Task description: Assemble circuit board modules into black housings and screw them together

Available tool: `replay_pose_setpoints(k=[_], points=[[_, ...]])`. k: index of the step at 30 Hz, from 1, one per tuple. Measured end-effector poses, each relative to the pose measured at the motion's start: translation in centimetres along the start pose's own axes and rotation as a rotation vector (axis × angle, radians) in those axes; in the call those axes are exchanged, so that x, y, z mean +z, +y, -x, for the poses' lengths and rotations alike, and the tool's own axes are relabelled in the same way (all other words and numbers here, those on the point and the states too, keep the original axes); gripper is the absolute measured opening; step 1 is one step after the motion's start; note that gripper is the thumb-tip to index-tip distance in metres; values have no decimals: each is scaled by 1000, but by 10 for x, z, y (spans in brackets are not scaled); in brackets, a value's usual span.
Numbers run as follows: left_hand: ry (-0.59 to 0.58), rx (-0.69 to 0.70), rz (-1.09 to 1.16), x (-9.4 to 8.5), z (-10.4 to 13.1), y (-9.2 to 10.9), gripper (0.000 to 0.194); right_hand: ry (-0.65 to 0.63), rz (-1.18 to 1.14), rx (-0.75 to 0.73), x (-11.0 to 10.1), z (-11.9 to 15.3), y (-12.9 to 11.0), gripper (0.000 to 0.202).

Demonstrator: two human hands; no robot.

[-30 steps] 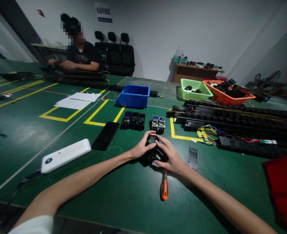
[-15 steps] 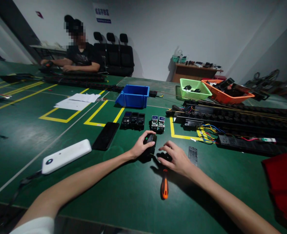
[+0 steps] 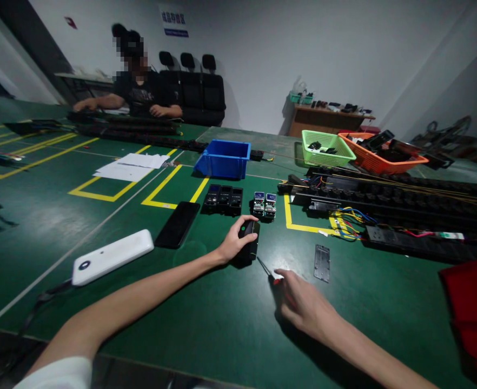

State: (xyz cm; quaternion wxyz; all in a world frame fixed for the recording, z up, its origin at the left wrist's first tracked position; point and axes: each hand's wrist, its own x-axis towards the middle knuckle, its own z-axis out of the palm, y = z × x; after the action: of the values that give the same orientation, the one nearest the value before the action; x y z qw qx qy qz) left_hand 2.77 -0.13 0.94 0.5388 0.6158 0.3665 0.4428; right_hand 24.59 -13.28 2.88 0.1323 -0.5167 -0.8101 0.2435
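My left hand (image 3: 234, 241) is closed around a small black box-shaped device (image 3: 248, 246) with a green dot, standing on the green table. In my right hand (image 3: 303, 302) is a screwdriver (image 3: 266, 268), its thin shaft pointing at the device's lower right side. The tip is close to the device; whether they touch I cannot tell. Fingers cover most of the screwdriver's handle. A flat black cover plate (image 3: 322, 263) lies right of my hands. Beyond the device stand two small circuit board modules (image 3: 264, 205) and a row of black modules (image 3: 223, 200).
On the left lie a black phone (image 3: 177, 225) and a white device (image 3: 112, 257) with a strap. A blue bin (image 3: 224, 160) stands behind. Green (image 3: 326, 149) and orange (image 3: 384, 155) baskets, black wired rails (image 3: 388, 200) and red fabric (image 3: 471, 313) are rightward. Another person (image 3: 141, 94) sits across.
My right hand has moved down and picked the screwdriver up off the table; its tip now points toward the device. My left hand keeps its hold. The other person's hands have shifted.
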Motion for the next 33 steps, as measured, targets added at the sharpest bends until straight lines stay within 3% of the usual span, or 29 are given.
replay_pose_setpoints(k=[5, 8, 10, 12, 15, 20, 24, 33], points=[[7, -9, 13, -1, 1, 0, 42, 398, -436, 140, -8, -18, 30, 18], [3, -9, 29, 0, 1, 0, 41, 547, -786, 187, -14, -33, 32, 18], [3, -1, 27, 0, 1, 0, 41, 522, -1058, 219, -14, -46, 27, 21], [17, 9, 14, 0, 0, -1, 41, 413, -1297, 237, -8, -61, 21, 22], [40, 13, -11, 0, 0, -1, 40, 402, -1468, 211, 5, -83, 18, 21], [38, 22, -22, -1, 0, -1, 39, 543, -1415, 135, 9, -102, 38, 15], [31, 22, 3, -1, 1, -1, 39, 543, -1316, 126, -5, -97, 63, 14], [19, 7, -1, -2, 1, 3, 39, 702, -1200, 166, -36, -81, 114, 16]])
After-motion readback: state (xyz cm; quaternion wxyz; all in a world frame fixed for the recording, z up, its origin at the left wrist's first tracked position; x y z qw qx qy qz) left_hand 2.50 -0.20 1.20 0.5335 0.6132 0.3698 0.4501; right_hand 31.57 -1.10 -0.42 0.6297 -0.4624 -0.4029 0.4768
